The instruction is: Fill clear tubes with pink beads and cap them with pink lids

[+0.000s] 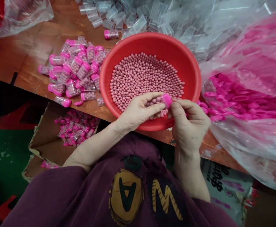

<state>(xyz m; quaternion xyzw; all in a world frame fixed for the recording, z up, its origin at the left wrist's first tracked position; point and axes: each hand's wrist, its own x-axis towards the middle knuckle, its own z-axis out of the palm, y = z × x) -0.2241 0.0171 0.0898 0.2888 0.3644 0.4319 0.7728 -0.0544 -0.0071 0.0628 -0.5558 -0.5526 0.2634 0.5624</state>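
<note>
My left hand (pixel 136 110) grips a small clear tube (pixel 155 101) with pink beads inside, held over the near side of a red bowl (pixel 185 53). A bright pink cap (pixel 167 100) sits at the tube's right end. My right hand (pixel 190 124) has its thumb and fingers pinched at that cap; whether the cap is fully seated cannot be seen. Loose pink beads (pixel 142 74) cover the bowl's bottom. Some beads show just under my fingers, partly hidden by both hands.
Capped tubes (pixel 76 67) of beads are heaped left of the bowl. Empty clear tubes (pixel 138 22) lie behind it. A plastic bag (pixel 247 138) of pink caps (pixel 242 97) spreads at the right. Below the table's left edge, a cardboard box (pixel 48 135) holds more filled tubes.
</note>
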